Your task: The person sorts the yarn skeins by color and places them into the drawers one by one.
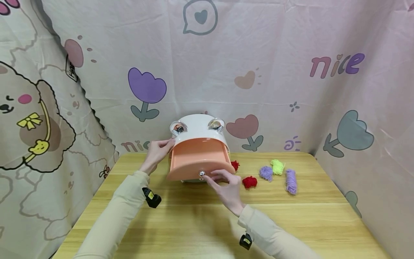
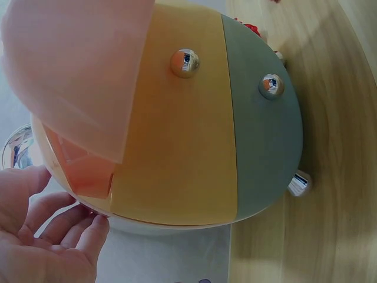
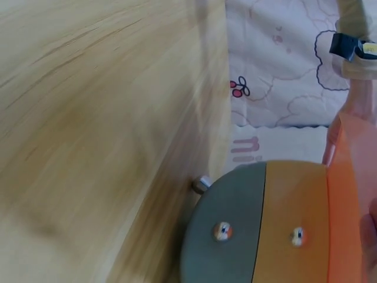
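Note:
A white rounded cabinet [image 1: 199,124] with two shiny round eyes stands at the table's back; its top orange drawer [image 1: 197,169] is pulled out. The left hand [image 1: 156,153] touches the cabinet's left side near the eye, and in the left wrist view the hand [image 2: 53,236] has its fingers bent against the shell's edge. The right hand [image 1: 228,187] pinches the drawer's silver knob [image 1: 202,173] between thumb and finger. Below, a yellow drawer [image 2: 177,135] and a grey-green drawer [image 2: 262,130] are closed. Only part of the right hand [image 3: 369,236] shows in the right wrist view.
Right of the cabinet lie red yarn bundles [image 1: 249,182], a purple yarn ball [image 1: 266,173], a lime yarn ball [image 1: 277,167] and a long purple yarn skein [image 1: 291,182]. A patterned cloth [image 1: 200,64] hangs behind the wooden table [image 1: 181,223].

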Motion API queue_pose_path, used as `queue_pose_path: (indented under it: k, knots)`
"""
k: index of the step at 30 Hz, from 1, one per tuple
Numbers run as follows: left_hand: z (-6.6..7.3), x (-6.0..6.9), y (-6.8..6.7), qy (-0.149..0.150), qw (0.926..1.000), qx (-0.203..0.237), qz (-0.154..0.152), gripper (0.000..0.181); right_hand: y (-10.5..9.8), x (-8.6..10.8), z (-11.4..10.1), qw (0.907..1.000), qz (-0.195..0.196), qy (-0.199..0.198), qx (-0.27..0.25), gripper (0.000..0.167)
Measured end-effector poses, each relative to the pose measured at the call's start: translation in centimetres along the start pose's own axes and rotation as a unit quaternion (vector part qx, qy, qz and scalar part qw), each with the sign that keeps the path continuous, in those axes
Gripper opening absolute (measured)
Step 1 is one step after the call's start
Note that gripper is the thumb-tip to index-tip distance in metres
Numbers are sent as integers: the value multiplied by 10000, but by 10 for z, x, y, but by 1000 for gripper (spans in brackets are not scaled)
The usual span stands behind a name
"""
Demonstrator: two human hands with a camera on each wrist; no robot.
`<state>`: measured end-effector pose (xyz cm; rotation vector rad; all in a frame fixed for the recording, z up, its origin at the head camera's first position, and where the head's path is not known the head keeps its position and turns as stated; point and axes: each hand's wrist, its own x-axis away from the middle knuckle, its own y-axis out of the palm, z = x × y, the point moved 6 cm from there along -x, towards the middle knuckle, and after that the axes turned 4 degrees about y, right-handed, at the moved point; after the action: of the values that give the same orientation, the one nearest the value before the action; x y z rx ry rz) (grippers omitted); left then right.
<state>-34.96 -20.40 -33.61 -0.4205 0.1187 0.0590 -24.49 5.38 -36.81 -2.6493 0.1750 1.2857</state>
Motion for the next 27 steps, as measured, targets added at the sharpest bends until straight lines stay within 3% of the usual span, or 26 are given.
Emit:
queue_pose_path:
  k: [6, 15, 21, 27]
  knots:
    - [0, 0, 0, 7, 10000, -10, 11, 50, -19, 2, 10, 9990, 425, 95, 129, 23]
    - [0, 0, 0, -18, 10000, -66, 7, 50, -50, 6, 32, 9961, 707, 522, -58, 19]
    - [0, 0, 0, 9, 10000, -16, 27, 49, -74, 11, 56, 9895, 911, 1111, -176, 23]
    - [1, 0, 0, 23, 10000, 16, 32, 48, -94, 16, 90, 9764, 859, 1924, -472, 30]
